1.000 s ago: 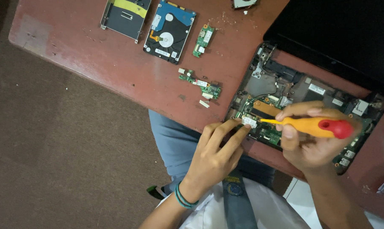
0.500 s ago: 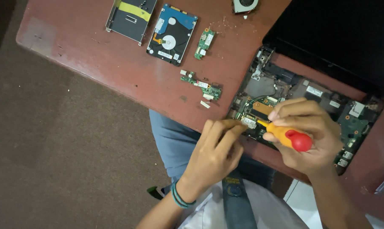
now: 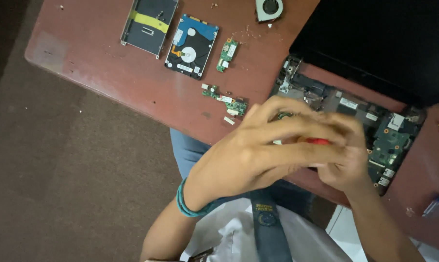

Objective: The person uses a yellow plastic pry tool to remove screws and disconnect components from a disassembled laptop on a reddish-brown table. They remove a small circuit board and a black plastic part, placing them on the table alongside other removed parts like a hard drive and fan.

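My left hand [image 3: 258, 150], blurred and with a teal band on the wrist, lies with its fingers stretched across my right hand [image 3: 348, 165]. Between the two shows only the red end of a screwdriver [image 3: 319, 141]; its shaft and tip are hidden. My right hand is curled around it over the near edge of the opened laptop base [image 3: 389, 140], where a green circuit board lies bare. Whether my left fingers grip the handle or just rest on it is unclear.
On the red-brown table [image 3: 108, 73] lie a drive caddy [image 3: 149, 24], a bare hard drive [image 3: 190, 46], two small green boards [image 3: 227, 54] [image 3: 227, 101], and a fan [image 3: 269, 8]. The black laptop lid [image 3: 374, 39] lies at the back right. A small blue tool [image 3: 438, 201] lies far right.
My left hand has lifted off the table edge and swung right over my right hand. The orange screwdriver handle, plainly seen before, is now almost covered. The view has shifted slightly.
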